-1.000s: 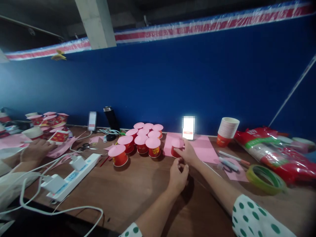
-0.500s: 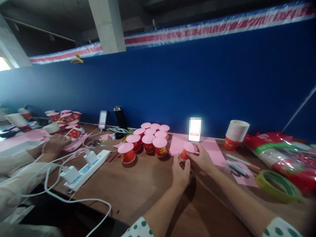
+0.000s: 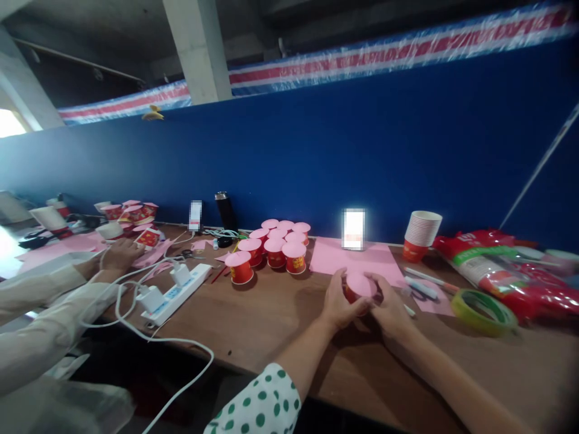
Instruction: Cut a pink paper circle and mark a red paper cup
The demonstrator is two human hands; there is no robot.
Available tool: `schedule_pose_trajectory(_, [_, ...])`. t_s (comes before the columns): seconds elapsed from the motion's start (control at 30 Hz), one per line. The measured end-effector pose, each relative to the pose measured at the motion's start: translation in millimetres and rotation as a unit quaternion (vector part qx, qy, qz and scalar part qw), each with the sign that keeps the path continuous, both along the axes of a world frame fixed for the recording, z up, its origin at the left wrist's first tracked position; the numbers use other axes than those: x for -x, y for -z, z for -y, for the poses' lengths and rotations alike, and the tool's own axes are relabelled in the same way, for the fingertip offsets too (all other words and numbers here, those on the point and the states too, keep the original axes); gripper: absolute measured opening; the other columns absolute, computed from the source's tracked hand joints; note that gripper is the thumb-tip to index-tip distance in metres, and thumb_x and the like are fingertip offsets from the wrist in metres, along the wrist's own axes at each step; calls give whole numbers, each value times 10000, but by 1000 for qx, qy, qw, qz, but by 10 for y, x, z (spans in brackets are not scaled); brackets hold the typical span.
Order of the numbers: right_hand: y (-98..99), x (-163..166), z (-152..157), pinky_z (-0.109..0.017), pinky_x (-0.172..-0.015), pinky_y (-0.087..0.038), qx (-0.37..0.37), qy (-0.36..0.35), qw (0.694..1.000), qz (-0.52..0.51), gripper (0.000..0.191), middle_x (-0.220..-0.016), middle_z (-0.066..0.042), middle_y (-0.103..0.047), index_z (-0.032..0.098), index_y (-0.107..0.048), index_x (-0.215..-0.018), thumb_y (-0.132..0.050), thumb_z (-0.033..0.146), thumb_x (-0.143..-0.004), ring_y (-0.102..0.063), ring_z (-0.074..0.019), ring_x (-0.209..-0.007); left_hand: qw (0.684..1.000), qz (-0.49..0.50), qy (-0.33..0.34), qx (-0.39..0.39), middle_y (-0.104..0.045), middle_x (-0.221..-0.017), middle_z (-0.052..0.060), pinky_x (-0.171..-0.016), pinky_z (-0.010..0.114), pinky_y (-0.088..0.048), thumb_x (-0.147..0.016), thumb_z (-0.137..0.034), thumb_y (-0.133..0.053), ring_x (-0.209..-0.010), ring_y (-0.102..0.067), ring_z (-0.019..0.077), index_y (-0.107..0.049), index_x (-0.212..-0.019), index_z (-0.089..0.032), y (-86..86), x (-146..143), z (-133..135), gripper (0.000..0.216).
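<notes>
A red paper cup [image 3: 360, 306] topped with a pink paper disc [image 3: 359, 284] is between my two hands, low over the brown table. My left hand [image 3: 339, 304] is wrapped round its left side. My right hand [image 3: 389, 306] curls round the right side, its fingers partly hidden by the cup. To the left, several upturned red cups with pink discs [image 3: 275, 244] stand in a close group. Behind my hands, a pink paper sheet [image 3: 325, 256] lies on the table, with a lit phone [image 3: 353, 230] propped upright on it.
On the right are a cup stack [image 3: 423, 232], markers [image 3: 420, 288], a green-yellow tape roll [image 3: 484, 312] and bagged cups [image 3: 493, 265]. At left lie a power strip [image 3: 181, 295] with looping white cables and scissors [image 3: 192, 254]. A co-worker's hand [image 3: 121, 256] is beside similar cups.
My hands and the cup have come nearer to me and slightly right. The right hand has moved from the disc's edge to the cup's right side. The view has shifted slightly.
</notes>
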State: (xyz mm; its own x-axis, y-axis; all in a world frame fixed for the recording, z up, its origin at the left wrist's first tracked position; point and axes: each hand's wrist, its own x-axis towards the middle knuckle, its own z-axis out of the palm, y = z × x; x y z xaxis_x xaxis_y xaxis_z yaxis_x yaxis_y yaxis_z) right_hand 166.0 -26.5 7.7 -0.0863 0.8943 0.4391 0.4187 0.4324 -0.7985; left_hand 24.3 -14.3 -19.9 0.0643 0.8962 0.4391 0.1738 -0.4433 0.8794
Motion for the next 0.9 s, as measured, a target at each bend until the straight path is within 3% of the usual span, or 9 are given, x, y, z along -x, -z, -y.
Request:
schedule_pose_trajectory(0.23, [100, -5, -3, -409, -895, -448, -50, 23, 998, 18, 450, -1180, -127, -544, 177, -504, -1163, -573, 288, -732, -535, -245, -1044, 1000, -1, -1, 15, -536, -1151, 113, -904, 383, -412, -600, -376, -719, -1013, -532, 230, -387, -1253, -177, 4, -15, -37, 759])
schedule_pose_trajectory(0.47, [77, -49, 48, -409, -928, -446, -9, 10, 999, -43, 515, -1204, -99, -545, 205, -494, -1210, -562, 211, -699, -527, -232, -1089, 999, 1, 37, 29, -540, -1172, 108, -921, 392, -405, -522, -331, -778, -1038, -526, 236, -457, -1197, -181, -88, -27, -4, 763])
schedule_pose_trajectory(0.67, [131, -127, -5, -408, -991, -387, -31, 19, 999, -32, 425, -1233, -96, -540, 193, -511, -1210, -479, 239, -789, -498, -219, -1141, 997, -1, 71, 20, -587, -1090, 101, -840, 375, -464, -618, -323, -718, -965, -565, 219, -527, -1119, -176, -72, -33, -35, 555])
schedule_pose_trajectory(0.9, [139, -181, -18, -396, -961, -403, -54, 40, 997, -42, 357, -1194, -81, -576, 202, -551, -1154, -386, 336, -867, -520, -216, -1106, 999, 3, 41, -16, -590, -1051, 96, -783, 332, -487, -690, -331, -654, -892, -584, 182, -536, -1090, -168, 10, -65, -81, 448])
